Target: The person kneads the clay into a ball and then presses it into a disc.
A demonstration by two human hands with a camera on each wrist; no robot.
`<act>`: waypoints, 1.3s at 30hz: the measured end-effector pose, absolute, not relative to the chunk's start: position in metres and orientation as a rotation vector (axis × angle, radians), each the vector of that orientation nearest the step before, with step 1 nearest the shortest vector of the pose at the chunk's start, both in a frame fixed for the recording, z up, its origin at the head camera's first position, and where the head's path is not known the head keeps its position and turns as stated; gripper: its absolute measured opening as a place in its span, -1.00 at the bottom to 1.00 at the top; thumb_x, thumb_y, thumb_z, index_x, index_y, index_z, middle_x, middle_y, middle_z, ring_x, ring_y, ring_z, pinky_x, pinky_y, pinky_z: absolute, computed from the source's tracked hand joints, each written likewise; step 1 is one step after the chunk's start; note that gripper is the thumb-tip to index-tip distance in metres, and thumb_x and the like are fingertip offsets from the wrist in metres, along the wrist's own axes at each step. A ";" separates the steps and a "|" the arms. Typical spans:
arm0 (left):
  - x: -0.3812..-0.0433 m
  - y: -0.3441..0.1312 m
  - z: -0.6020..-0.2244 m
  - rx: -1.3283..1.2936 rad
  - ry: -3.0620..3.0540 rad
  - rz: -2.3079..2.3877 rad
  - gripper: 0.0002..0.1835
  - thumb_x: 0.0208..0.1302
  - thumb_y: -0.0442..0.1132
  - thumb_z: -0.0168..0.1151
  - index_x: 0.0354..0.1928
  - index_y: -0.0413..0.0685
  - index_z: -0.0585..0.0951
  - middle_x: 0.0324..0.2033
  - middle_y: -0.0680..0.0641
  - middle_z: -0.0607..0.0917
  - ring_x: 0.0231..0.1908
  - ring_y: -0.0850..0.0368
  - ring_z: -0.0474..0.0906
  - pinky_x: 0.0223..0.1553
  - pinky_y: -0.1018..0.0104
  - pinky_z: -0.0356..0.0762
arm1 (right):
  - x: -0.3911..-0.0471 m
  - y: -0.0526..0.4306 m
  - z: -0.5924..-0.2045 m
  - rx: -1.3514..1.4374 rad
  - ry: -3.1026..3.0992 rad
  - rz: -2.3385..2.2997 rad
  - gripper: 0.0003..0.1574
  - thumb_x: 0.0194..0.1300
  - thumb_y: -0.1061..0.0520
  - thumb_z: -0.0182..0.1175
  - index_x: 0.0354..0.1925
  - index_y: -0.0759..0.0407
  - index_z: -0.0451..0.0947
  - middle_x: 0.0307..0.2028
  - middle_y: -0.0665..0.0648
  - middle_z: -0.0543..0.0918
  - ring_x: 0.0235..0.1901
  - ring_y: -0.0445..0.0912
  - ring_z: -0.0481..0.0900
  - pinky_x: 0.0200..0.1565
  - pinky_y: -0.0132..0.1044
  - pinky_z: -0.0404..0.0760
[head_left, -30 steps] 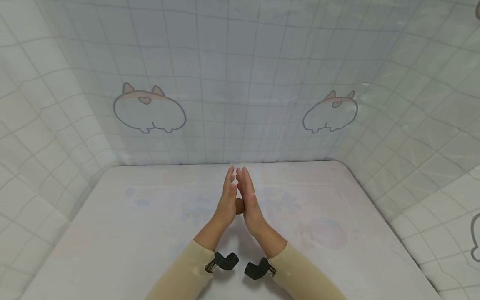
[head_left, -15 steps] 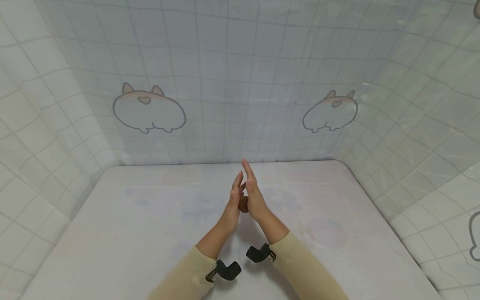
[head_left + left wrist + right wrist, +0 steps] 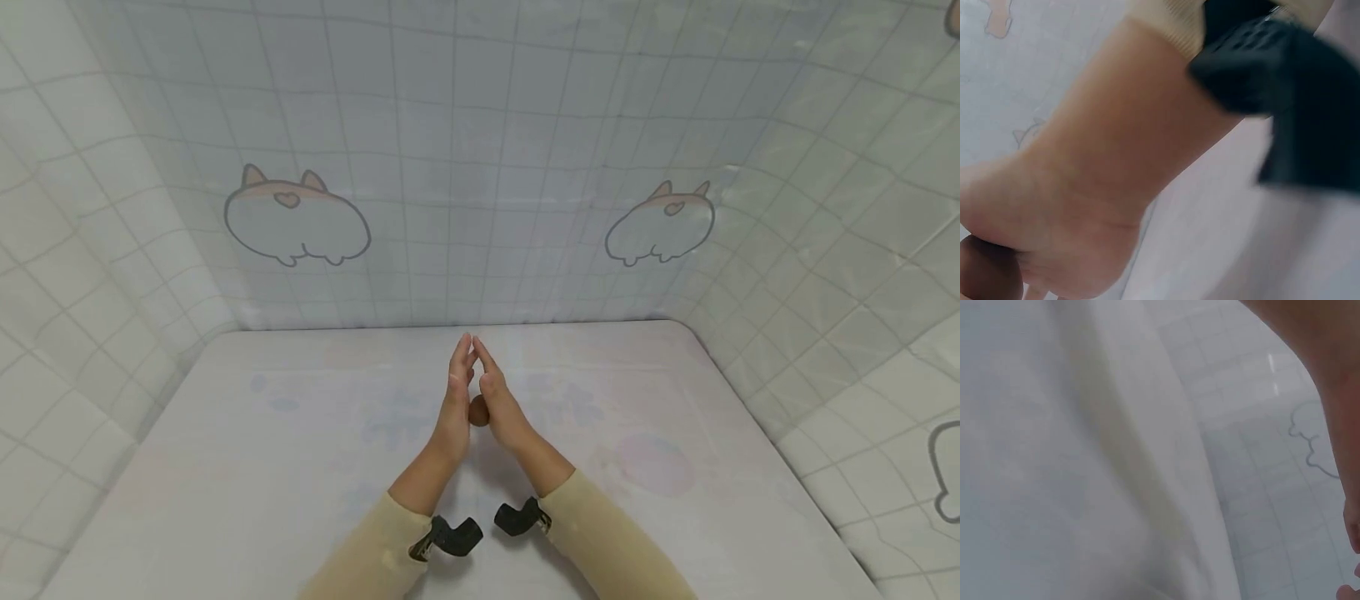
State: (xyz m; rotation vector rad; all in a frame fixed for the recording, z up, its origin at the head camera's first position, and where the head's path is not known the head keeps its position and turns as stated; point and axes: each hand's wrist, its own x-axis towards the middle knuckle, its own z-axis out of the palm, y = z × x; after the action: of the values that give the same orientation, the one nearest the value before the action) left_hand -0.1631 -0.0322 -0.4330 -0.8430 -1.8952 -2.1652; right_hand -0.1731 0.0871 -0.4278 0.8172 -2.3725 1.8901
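Observation:
In the head view a small brown ball (image 3: 479, 411), smooth like modelling clay, sits between the two palms above the table. My left hand (image 3: 453, 415) presses on its left side, fingers straight and pointing away from me. From the other side my right hand (image 3: 506, 414) presses with its palm, fingers extended too. The fingertips of both hands come together in front of the ball. The left wrist view shows part of the ball (image 3: 988, 270) against the heel of a palm. Only the edge of a hand (image 3: 1350, 528) appears in the right wrist view; the ball is out of sight there.
A pale table (image 3: 247, 467) with faint printed patterns lies under the hands. Grid-patterned sheeting (image 3: 480, 208) with cartoon animal drawings stands behind it and on both sides. Black wrist-camera mounts (image 3: 456, 537) stick out from both sleeves, close to each other.
The hands slide against each other with the ball between them. Since half a second ago the right hand has drawn back, the left has moved slightly forward, and the ball has shifted slightly left.

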 end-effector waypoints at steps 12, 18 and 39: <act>-0.180 -0.039 -0.438 -0.693 -2.028 -2.102 -0.08 0.33 0.57 -0.58 0.61 0.28 -0.18 0.58 -0.02 -0.15 0.54 -0.06 -0.25 0.35 -0.43 -0.21 | -0.165 0.077 -0.444 1.130 -2.079 1.857 0.10 0.45 -0.55 -0.64 0.61 0.11 -0.30 0.59 0.20 -0.25 0.56 0.04 -0.32 0.46 0.18 -0.15; -0.176 -0.035 -0.445 -0.793 -2.133 -2.012 -0.07 0.35 0.55 -0.60 0.61 0.23 -0.22 0.57 -0.09 -0.15 0.53 -0.14 -0.17 0.33 -0.43 -0.07 | -0.165 0.079 -0.430 0.972 -2.096 1.847 0.03 0.47 -0.51 -0.70 0.61 0.07 -0.31 0.59 0.16 -0.24 0.56 0.04 -0.26 0.44 0.21 -0.17; -0.163 -0.033 -0.433 -0.957 -1.856 -2.089 -0.06 0.45 0.45 -0.56 0.60 -0.06 -0.17 0.57 -0.12 -0.14 0.53 -0.23 -0.16 0.42 -0.30 -0.23 | -0.183 0.087 -0.450 0.795 -2.200 2.046 0.13 0.35 -0.65 -0.58 0.62 -0.07 -0.37 0.59 0.04 -0.32 0.55 0.05 -0.28 0.42 0.27 -0.13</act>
State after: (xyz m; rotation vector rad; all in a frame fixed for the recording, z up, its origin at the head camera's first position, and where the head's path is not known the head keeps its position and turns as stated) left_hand -0.1630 -0.0329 -0.4334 -0.9574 -1.8560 -2.0886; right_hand -0.1825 0.0867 -0.4505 0.7951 -2.2000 2.0459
